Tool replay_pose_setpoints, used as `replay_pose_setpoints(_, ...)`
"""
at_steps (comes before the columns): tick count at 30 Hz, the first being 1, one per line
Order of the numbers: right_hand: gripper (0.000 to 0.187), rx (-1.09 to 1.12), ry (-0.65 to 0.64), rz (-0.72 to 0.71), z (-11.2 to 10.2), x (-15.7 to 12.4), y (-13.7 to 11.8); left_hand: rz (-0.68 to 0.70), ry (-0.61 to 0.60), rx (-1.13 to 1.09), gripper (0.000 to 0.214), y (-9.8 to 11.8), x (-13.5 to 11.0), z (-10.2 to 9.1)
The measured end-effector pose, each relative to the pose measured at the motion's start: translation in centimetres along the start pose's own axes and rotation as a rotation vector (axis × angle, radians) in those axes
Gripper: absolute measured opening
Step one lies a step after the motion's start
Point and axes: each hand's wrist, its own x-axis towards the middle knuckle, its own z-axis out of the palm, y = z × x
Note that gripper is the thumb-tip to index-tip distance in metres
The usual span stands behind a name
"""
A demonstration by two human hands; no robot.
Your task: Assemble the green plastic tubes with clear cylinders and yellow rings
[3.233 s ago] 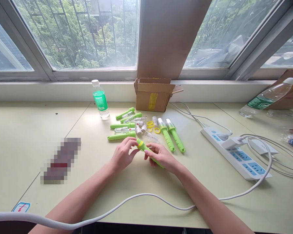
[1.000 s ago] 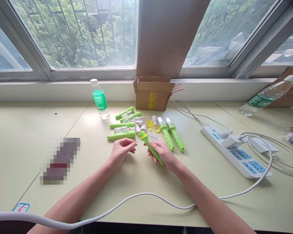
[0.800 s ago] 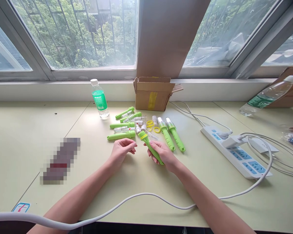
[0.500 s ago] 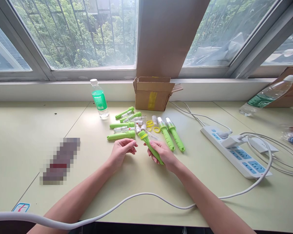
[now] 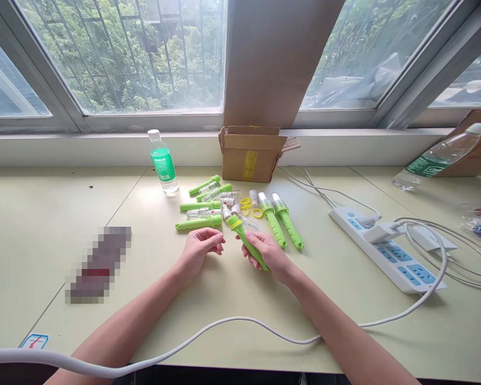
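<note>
In my right hand [image 5: 264,248] is a green plastic handle [image 5: 237,227], slanting up and left. A yellow ring sits around its ribbed upper end. My left hand [image 5: 203,246] rests beside it, fingers curled and thumb bent in, with nothing visible between them; it does not touch the handle. Just beyond the left hand lie several loose green handles [image 5: 198,222] and clear plastic tubes [image 5: 200,213]. Yellow rings [image 5: 257,213] and small white-capped pieces [image 5: 253,197] are grouped farther back. Two green sticks with clear tops [image 5: 287,222] lie right of my right hand.
An open cardboard box [image 5: 248,158] stands behind the parts, a water bottle [image 5: 163,163] to its left. At right are a power strip [image 5: 385,251] with plugs and cables, and a tilted bottle [image 5: 433,160]. A white cable [image 5: 232,319] crosses the front over my forearms' area.
</note>
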Motion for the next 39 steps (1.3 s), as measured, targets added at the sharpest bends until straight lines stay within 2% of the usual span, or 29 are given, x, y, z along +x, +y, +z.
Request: replay_pose_setpoints(39, 0.037, 0.007, -0.022, -0.012, -0.04, 0.09, 0.27, -0.057, -0.05, -0.053, 0.02, 0.28, -0.1, 0.13)
